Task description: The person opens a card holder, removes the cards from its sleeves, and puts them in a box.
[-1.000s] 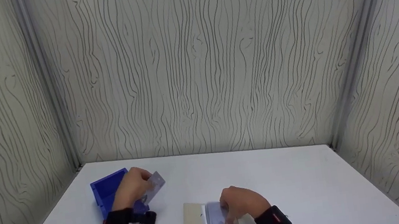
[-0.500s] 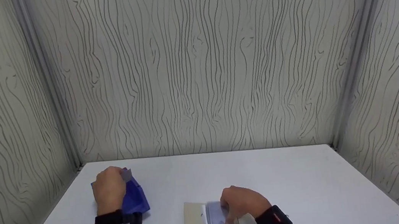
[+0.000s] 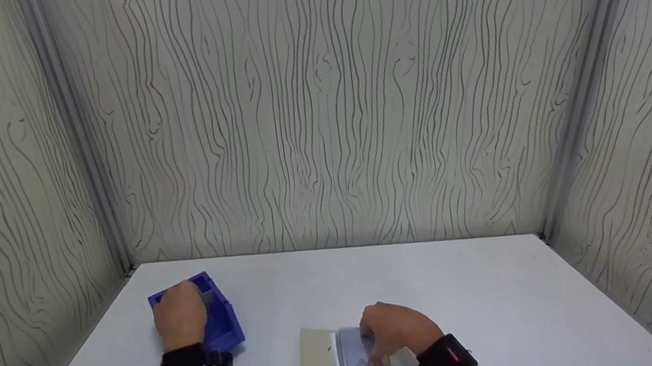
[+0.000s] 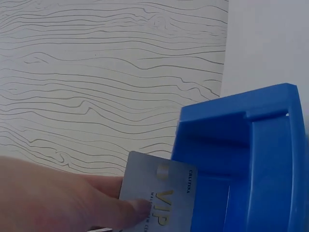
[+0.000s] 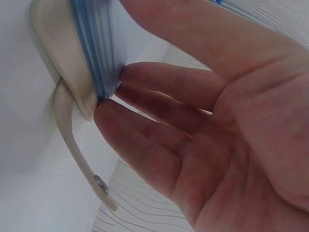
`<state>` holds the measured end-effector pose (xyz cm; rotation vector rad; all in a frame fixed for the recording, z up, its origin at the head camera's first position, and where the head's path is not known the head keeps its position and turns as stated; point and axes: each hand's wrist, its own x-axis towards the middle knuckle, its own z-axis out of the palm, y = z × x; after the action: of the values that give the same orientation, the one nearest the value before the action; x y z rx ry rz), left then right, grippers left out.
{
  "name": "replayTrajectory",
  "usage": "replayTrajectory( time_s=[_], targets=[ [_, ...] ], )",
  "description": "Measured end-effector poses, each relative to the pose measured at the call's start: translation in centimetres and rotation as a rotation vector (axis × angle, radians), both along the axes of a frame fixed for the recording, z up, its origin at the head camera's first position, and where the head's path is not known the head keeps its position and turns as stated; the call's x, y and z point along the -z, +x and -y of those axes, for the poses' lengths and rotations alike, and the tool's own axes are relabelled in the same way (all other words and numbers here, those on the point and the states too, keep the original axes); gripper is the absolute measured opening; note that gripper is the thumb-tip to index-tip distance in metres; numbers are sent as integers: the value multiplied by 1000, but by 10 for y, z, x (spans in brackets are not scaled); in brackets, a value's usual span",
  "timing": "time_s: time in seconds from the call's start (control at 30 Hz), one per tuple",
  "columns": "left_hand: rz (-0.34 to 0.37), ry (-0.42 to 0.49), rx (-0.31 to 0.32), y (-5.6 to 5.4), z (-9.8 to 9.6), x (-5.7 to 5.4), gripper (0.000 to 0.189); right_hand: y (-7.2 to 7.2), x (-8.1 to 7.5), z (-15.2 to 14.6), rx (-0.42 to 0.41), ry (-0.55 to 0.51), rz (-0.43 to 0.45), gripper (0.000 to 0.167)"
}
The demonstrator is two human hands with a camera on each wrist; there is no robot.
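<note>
In the left wrist view my left hand (image 4: 72,198) pinches a silver card (image 4: 176,188) with gold "VIP" lettering, thumb across its face. The card is at the opening of a blue plastic bin (image 4: 275,164). From the head view, the left hand (image 3: 180,315) covers much of the bin (image 3: 225,328). On the white table lies an open cream card holder (image 3: 316,354) with clear bluish sleeves (image 3: 353,351). My right hand (image 3: 399,329) holds the sleeves between thumb and fingers. Close up, the right hand's fingers (image 5: 145,140) touch the edges of the stacked sleeves (image 5: 96,48).
A cream strap (image 5: 72,130) with a metal snap hangs off the holder. The white table (image 3: 506,310) is bounded by wood-grain patterned panels (image 3: 317,115) at the back and both sides. The bin stands near the table's left edge.
My left hand has moved left with the card, from right of the bin to over it, then slightly lower. My right hand stays at the card holder.
</note>
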<state>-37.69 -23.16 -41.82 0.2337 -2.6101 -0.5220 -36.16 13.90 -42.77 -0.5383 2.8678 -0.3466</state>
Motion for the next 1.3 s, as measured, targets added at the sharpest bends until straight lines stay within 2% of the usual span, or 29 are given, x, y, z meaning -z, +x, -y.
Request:
replayTrajectory(
  time_s=[0.2,0.4,0.7,0.93,1.3],
  targets=[
    [78,5,-5,-5,-5,7,22,0,1,1,9,7,1,33],
    [164,66,4,-7,-5,11,25,-1,1,1,15,6,7,30],
    [186,84,9,-6,-7,16,23,-1,1,0,25,9,11,38],
    [184,85,18,-5,-9,19,20,0,-1,-1,-3,25,-16,41],
    [241,121,20,-8,-13,22,23,0,1,-1,-2,45,-14,41]
  ],
)
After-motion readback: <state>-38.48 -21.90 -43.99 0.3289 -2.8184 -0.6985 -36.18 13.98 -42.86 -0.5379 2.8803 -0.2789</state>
